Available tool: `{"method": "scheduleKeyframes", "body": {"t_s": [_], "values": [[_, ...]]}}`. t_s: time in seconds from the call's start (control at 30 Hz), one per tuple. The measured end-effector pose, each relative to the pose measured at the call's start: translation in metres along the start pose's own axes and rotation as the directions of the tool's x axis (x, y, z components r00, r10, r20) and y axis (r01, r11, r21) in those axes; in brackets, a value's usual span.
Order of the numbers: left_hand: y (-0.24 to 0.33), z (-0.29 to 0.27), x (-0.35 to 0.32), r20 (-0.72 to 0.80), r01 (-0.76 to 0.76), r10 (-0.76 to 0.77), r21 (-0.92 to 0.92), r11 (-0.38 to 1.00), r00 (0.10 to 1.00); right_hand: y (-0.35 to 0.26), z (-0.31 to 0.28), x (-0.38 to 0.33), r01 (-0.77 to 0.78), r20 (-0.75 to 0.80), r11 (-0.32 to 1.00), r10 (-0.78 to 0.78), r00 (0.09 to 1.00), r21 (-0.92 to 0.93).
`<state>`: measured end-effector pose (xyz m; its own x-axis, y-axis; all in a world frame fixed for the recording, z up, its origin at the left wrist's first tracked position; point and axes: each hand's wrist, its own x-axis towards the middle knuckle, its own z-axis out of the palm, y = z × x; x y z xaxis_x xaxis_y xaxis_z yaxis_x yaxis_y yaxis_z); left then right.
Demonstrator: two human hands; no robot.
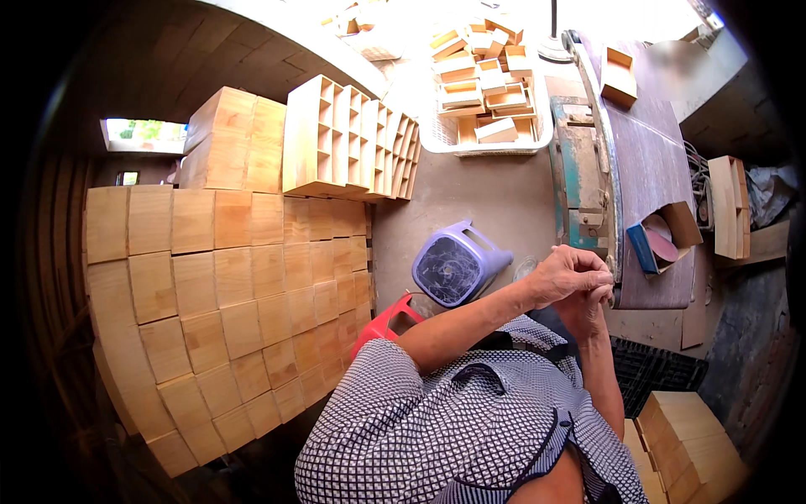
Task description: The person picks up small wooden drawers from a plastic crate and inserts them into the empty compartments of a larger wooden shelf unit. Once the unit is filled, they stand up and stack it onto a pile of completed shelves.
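Observation:
My left hand [564, 279] and my right hand [581, 312] are brought together in front of me, close to the near end of a long belt-topped machine [642, 172]. On both, the fingers are bent into a pinch, fingertips meeting. Anything between them is too small or hidden to make out. Just beyond, on the brown-purple belt, an open cardboard box [687, 223] with a blue side lies tilted, round pink discs [659, 244] inside it. Farther up the belt sits a small open wooden drawer [619, 77].
Left of me rises a large stack of wooden blocks or boxes [239, 277], with compartmented wooden racks [340, 139] on top. A purple stool [453, 265] and a red stool [388, 323] stand nearby. Beyond is a white plastic crate [537, 144] full of small wooden drawers. More wooden pieces [688, 445] lie at lower right.

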<state>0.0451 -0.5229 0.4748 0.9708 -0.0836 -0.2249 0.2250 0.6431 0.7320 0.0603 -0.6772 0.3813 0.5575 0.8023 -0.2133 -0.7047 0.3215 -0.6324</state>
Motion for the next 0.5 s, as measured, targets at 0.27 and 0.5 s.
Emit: {"method": "scheduleKeyframes", "body": {"t_s": [0.27,0.5], "values": [[-0.018,-0.044,0.015,-0.115,-0.115,0.163,0.348,0.930,0.980,-0.029,0.000,0.029,-0.200,-0.049,0.972,0.196,0.979,-0.124],[0.021,-0.210,-0.018,-0.429,0.085,0.312,0.691,0.718,0.848,-0.043,0.004,0.051,-0.411,-0.324,0.894,0.341,0.883,-0.178]]}}
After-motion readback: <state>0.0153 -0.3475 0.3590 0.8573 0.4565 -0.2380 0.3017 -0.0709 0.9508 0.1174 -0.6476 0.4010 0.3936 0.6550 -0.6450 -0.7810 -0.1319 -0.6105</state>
